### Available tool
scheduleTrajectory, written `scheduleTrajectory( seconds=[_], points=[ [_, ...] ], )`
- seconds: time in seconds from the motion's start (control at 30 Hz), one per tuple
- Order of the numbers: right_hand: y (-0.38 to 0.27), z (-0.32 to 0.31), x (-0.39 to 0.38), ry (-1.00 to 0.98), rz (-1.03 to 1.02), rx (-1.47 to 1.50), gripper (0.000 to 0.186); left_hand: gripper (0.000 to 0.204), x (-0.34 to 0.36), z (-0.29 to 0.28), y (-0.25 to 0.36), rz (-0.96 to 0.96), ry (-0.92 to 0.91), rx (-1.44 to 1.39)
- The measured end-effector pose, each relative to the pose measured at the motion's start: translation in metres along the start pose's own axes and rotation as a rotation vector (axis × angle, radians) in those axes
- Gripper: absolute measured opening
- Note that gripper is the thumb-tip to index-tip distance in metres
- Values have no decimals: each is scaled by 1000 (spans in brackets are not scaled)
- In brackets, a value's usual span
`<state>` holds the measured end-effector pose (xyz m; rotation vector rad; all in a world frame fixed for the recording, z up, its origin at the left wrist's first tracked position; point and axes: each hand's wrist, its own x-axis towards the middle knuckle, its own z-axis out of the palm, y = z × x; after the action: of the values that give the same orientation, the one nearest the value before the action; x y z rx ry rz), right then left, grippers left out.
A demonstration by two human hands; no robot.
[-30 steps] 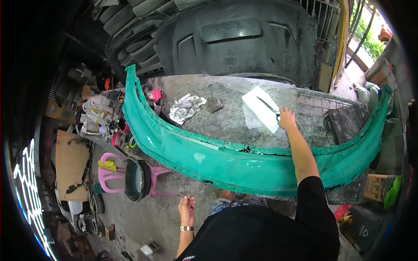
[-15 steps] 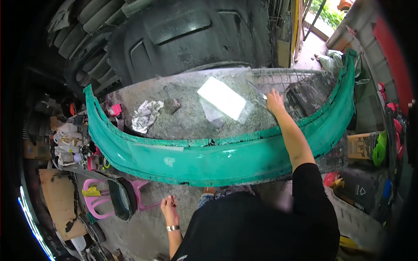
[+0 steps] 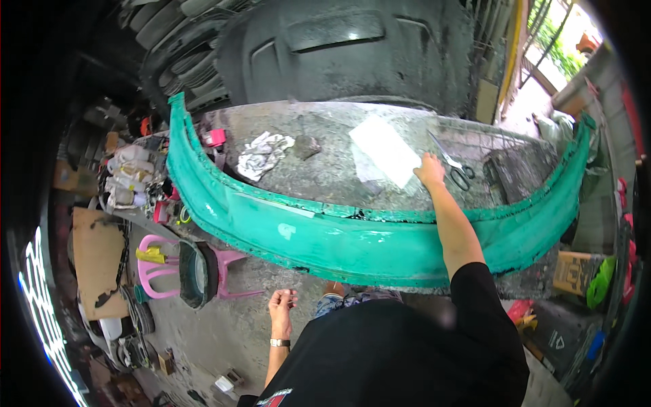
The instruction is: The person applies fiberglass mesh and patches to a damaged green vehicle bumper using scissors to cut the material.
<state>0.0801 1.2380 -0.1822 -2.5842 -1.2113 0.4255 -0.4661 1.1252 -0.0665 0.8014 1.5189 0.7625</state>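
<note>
My right hand reaches over a long green car bumper to a white sheet on the worktable. Its fingers are bent and closed on the sheet's right edge; the fingertips are partly hidden. Just right of that hand lies a pair of scissors with dark handles, apart from it. A clear, thin film shows under the sheet's left side. My left hand hangs low on the near side of the bumper, fingers curled together. Whether anything is between them cannot be seen.
A crumpled cloth, a dark lump and a pink object sit on the worktable. A dark, flat piece lies at its right. A pink chair stands left. Behind leans a black car hood.
My right hand has left the scissors, now lying on the table, and is at the white sheet's edge. The view has shifted, so the scene sits farther right.
</note>
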Motion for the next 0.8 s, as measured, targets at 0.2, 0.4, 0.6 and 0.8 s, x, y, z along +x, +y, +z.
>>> scheduleTrajectory(
  seconds=[0.2, 0.4, 0.6, 0.8],
  points=[
    [-20, 3, -4, 38, 6, 1, 56, 10, -12, -7, 4, 14, 19, -8],
    [-15, 23, 20, -2, 44, -95, 59, 11, -11, -10, 15, 30, -1, 8],
    [-39, 20, 3, 73, -10, -166, 49, 13, -16, -28, 0, 61, 23, 91],
    [-13, 44, 25, 127, 152, -169, 60, 11, 5, -35, -14, 26, -33, 120]
  ],
)
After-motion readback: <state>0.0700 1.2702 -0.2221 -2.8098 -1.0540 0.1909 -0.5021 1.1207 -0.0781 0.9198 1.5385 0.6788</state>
